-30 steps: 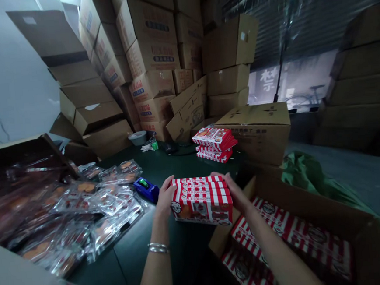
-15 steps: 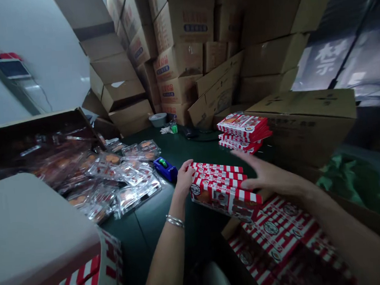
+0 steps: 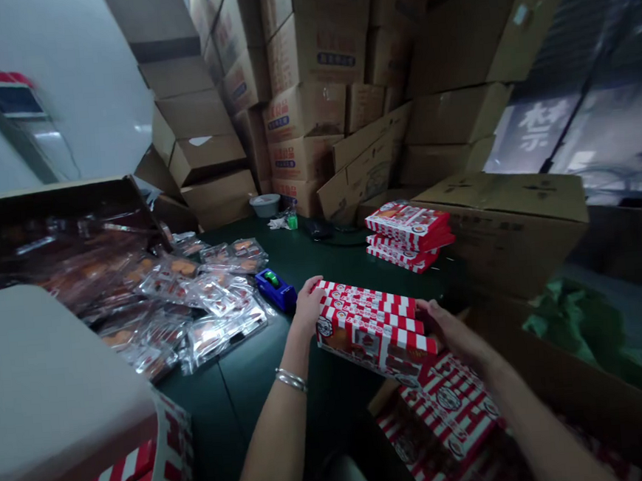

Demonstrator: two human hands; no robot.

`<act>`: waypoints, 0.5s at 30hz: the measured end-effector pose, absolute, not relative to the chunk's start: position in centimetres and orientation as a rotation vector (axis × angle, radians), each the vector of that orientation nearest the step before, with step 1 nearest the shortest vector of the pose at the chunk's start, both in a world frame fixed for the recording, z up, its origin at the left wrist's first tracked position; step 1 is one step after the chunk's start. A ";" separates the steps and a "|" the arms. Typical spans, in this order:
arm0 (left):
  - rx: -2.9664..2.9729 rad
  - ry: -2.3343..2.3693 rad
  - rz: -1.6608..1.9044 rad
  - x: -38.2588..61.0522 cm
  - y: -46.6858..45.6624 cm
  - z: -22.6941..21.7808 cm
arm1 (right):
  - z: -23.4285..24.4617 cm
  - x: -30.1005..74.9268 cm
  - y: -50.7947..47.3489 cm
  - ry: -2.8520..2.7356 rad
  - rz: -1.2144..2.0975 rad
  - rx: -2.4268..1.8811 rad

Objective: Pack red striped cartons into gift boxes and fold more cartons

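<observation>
A bundle of several red-and-white striped flat boxes (image 3: 373, 327) is held on edge just above the dark green table (image 3: 244, 395). My left hand (image 3: 305, 308) grips the bundle's left end, fingers curled over the top. My right hand (image 3: 451, 329) clasps its right end, above an open cardboard carton (image 3: 559, 370) that holds more striped boxes (image 3: 450, 408). A silver bracelet circles my left wrist.
A second pile of striped boxes (image 3: 408, 235) lies farther back by a closed brown carton (image 3: 519, 217). Clear snack packets (image 3: 193, 310) and a blue tape dispenser (image 3: 276, 287) lie at the left. A pale box (image 3: 49, 395) sits near left. Cartons are stacked behind; green plastic (image 3: 584, 331) lies right.
My right hand, which had lifted off open half a second ago, is back on the bundle's right end. The view has swung left and down, and the bundle now tilts slightly.
</observation>
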State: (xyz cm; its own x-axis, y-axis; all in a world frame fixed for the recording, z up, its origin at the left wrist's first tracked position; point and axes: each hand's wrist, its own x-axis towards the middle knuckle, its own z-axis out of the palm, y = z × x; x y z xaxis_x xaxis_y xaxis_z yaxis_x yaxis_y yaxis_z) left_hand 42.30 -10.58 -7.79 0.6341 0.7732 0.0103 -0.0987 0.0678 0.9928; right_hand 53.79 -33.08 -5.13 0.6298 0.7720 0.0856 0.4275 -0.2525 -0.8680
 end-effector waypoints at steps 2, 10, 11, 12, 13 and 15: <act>1.355 0.623 0.742 42.4 -10.6 -7.6 | -1.9 54.9 -32.5 -1.142 0.507 -1.988; 1.360 0.623 0.752 42.5 -10.6 -7.4 | 0.6 50.3 -26.2 -1.694 0.277 -2.614; 1.352 0.622 0.753 42.5 -10.6 -7.4 | 0.3 50.1 -26.1 -1.688 0.273 -2.628; 1.342 0.619 0.756 42.5 -10.6 -7.3 | 0.2 50.2 -26.0 -1.687 0.292 -2.629; 1.331 0.616 0.760 42.5 -10.6 -7.2 | 0.0 50.4 -26.0 -1.688 0.304 -2.640; 1.305 0.616 0.782 42.4 -10.8 -7.0 | -0.1 51.0 -25.9 -1.676 0.329 -2.671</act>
